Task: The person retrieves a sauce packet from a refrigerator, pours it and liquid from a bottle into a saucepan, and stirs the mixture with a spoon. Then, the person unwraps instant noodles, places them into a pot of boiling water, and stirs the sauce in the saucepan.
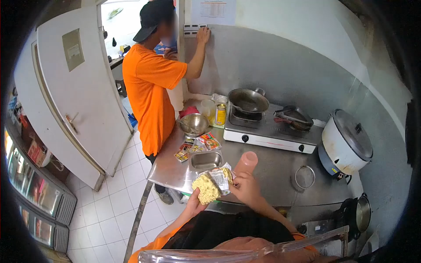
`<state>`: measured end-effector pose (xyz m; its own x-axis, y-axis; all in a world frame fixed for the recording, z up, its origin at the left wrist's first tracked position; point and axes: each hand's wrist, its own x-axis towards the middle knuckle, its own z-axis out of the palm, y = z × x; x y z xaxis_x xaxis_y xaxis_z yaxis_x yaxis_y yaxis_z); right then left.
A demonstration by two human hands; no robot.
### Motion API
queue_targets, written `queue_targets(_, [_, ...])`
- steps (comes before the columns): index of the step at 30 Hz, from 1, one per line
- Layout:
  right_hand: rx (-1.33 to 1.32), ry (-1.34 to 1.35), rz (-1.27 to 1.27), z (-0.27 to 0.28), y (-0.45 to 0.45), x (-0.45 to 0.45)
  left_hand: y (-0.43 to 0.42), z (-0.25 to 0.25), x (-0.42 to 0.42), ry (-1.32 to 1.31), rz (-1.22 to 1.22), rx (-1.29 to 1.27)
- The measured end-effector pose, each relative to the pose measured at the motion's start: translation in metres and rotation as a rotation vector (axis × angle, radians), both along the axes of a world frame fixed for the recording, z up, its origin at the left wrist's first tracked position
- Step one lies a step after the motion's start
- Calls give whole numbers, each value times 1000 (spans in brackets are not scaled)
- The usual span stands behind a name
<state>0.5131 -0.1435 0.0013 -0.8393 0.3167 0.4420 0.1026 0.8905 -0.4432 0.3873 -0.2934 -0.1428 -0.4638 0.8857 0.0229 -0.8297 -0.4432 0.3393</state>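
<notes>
My left hand (193, 204) is closed around the edge of a pale yellow block of dry instant noodles (205, 189), above the front edge of the steel counter. Beside it, my right hand (246, 188) grips an opened noodle packet (219, 180), its printed side showing. More dry noodles (227, 174) show at the packet's right edge. A rectangular metal tray (206, 161) lies just beyond the packet, and a pink plastic cup (247, 162) is close to my right hand. Several seasoning and noodle packets (193, 147) lie behind the tray.
A two-burner stove (272, 136) carries a wok (248, 101) and a dark pan (298, 118). At right are a large rice cooker (346, 140) and a strainer (305, 177). A metal bowl (194, 124) and yellow can (220, 114) stand behind. A person in orange (153, 87) touches the wall switches.
</notes>
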Motion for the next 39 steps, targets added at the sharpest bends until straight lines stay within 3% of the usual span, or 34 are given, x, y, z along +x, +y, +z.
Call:
queue_targets(3, [-89,52,-40,-1,-6,-2,3,4,5,-23,-3,73])
queue_targets(6, [-237,39,197,-10,5,-4,0,-1,0,4,5,88])
queue_targets(9, [-122,35,283,-15,14,0,-6,-9,-2,69,40,48])
queue_targets(12, [-107,-199,304,-17,25,3,-9,-9,-1,87,51,41])
queue_targets(18, [-43,190,93,-16,0,-1,-3,11,9,-97,71,61])
queue_targets(21, [-231,265,174,-19,0,-3,-6,13,8,-169,52,74])
queue_targets(24, [-15,188,336,3,-2,2,-16,25,4,-197,11,195])
queue_targets(27, [58,91,450,9,11,7,-23,10,-1,7,-22,219])
queue_targets(28, [108,106,430,16,10,7,-23,16,2,78,-20,55])
queue_targets(30, [203,135,391,32,0,9,-12,16,3,-12,10,96])
queue_targets(36, [329,620,421,-13,-5,-5,-2,26,12,-227,49,91])
queue_targets(39, [298,586,425,-7,-12,-2,-8,21,15,-220,25,119])
